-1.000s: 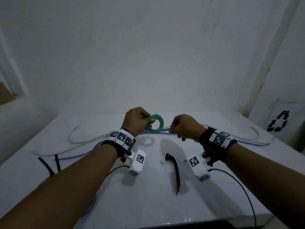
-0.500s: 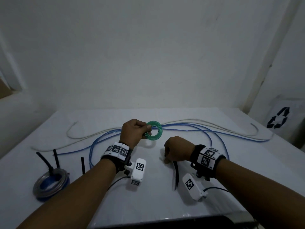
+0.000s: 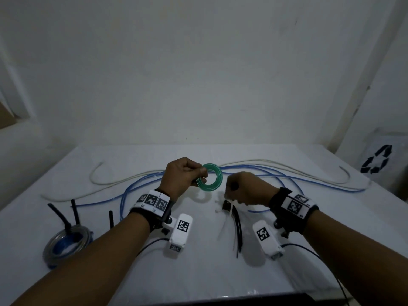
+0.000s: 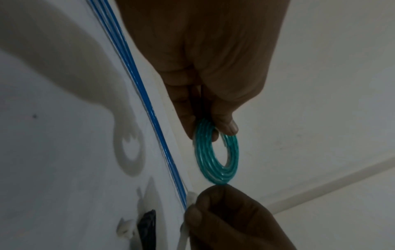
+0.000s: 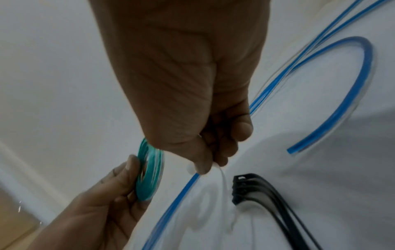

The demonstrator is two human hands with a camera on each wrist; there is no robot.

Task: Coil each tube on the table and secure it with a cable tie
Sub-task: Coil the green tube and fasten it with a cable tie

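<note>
White-draped table point(image 3: 220, 272) under a bare pale wall, dim light.

Left hand point(image 3: 183, 176) raised above the cloth, thumb and fingertips point(image 4: 229, 128) pressed together on the rim of the green coil point(image 3: 211, 177), pinching the stacked turns flat so they cannot spring apart; ring held upright, most likely to leave its hole free for threading. Just beside it, right hand point(image 3: 248, 188) lower and close to the cloth, fingers curled, thumb and forefinger point(image 5: 203, 166) pinching the head end of a white cable tie point(image 3: 229, 214), its tail trailing down toward the near edge. Probably the pick-up of the fastener for the green coil, which is wound but not yet bound.

Directly beneath the right fingers, a small bunch of black cable ties point(image 3: 237, 226), heads nearest the fingertips, kept within easy reach. Beyond both sets of fingers, loose blue tube point(image 3: 287, 176) and a whitish tube point(image 3: 110, 184) sprawled uncoiled across the far half of the table. Well off to the left of the left hand, a finished coil point(image 3: 66, 246) flat on the cloth, blue turns inside clear ones, black tie tails sticking up from it.
</note>
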